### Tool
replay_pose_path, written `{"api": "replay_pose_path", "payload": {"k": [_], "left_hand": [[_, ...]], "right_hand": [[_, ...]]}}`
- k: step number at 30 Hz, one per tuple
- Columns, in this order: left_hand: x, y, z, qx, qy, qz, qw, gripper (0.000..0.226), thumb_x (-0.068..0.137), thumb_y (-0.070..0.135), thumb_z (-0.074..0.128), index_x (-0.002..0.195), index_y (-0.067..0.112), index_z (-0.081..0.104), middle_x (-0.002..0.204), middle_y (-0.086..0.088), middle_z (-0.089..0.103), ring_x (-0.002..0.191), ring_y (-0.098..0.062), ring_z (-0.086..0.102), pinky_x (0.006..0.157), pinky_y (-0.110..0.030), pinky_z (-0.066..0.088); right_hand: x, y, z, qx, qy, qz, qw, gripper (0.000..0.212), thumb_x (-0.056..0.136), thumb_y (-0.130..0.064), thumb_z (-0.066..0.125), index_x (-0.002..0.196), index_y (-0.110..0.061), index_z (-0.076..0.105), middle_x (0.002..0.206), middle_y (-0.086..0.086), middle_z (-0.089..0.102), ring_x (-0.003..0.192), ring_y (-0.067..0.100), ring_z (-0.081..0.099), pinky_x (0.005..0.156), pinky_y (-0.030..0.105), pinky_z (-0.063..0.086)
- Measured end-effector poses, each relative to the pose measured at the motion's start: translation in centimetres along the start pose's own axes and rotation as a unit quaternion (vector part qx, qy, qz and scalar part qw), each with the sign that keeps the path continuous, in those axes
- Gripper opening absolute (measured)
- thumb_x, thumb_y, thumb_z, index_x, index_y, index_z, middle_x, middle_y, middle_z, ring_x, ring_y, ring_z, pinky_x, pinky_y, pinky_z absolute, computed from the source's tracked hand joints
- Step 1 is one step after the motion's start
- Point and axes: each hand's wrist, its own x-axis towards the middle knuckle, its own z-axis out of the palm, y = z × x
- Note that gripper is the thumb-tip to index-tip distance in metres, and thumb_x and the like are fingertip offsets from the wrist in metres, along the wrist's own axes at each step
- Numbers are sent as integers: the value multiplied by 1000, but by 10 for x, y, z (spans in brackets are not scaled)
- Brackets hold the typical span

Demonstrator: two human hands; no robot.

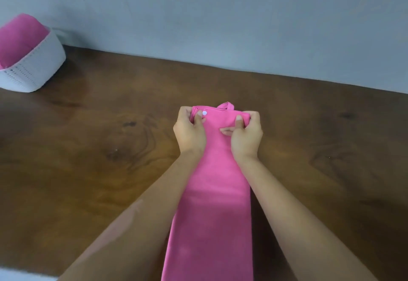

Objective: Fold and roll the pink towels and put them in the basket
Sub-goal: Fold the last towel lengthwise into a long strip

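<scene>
You have one long folded pink towel (217,192) on the wooden table (88,148), its near end cut off, and one white basket (33,68) far left holding pink cloth of unclear count. Your left hand (190,131) and right hand (246,136) pinch its far end, fingers curled.

Towel (212,192) on table (88,148); basket (37,70) far left, behind.
</scene>
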Motion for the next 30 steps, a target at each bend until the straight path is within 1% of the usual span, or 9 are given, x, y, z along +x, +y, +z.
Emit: {"api": "replay_pose_path", "payload": {"k": [3,8,15,17,19,21,24,27,30], "left_hand": [[35,3,19,-5,-12,-13,1000,19,99,18,61,82,19,52,77,6,68,83,-9,71,70,-21,51],[93,2,53,-9,-26,-20,999,17,98,19,59,83,18,51,80,-1,68,83,-17,69,73,-34,54],[146,9,86,7,-36,2,999,11,99,14,56,89,14,52,79,3,61,75,-18,59,63,-20,37],[152,10,91,8,-38,13,999,11,97,11,57,88,15,51,78,4,59,75,-18,57,65,-24,40],[156,8,94,-4,-52,42,998,8,94,9,58,95,15,55,90,2,61,84,-17,61,79,-32,50],[154,6,95,-23,-79,82,993,24,91,5,58,112,16,57,114,1,57,105,-17,60,94,-33,51],[149,5,94,-19,-108,153,982,41,85,1,56,123,16,57,134,-1,44,128,-19,42,104,-28,42],[146,5,95,41,-148,193,969,30,84,9,58,111,21,64,125,2,50,123,-19,39,98,-33,46],[144,5,95,85,-177,246,949,20,83,13,58,97,24,67,107,8,64,104,-19,48,93,-37,46]], "right_hand": [[33,-6,14,-7,12,9,1000,7,105,-10,43,102,-8,48,64,11,70,56,20,73,66,42,60],[89,-10,40,-27,28,18,999,9,104,-10,43,98,-13,50,63,9,70,56,21,72,68,42,60],[149,-9,64,-50,56,11,997,8,103,-11,47,95,-9,49,70,11,70,55,23,72,70,50,60],[158,-9,67,-57,61,10,997,12,102,-12,48,91,-12,47,67,12,69,55,24,72,69,52,59],[163,-7,68,-61,62,11,996,12,102,-14,51,90,-16,48,80,15,70,59,24,73,69,51,60],[163,-8,67,-59,64,8,996,8,100,-19,56,107,-19,52,107,11,67,73,26,75,75,46,62],[151,-10,63,-59,59,-13,996,45,98,-16,60,139,-17,42,139,0,49,96,10,71,82,29,61],[110,-12,54,-122,47,-49,990,53,98,-14,60,146,-20,40,148,-2,41,102,0,65,93,22,54],[55,-5,35,-232,-12,-86,969,54,102,-22,55,152,-20,35,159,-4,30,128,4,50,107,19,41]]}}
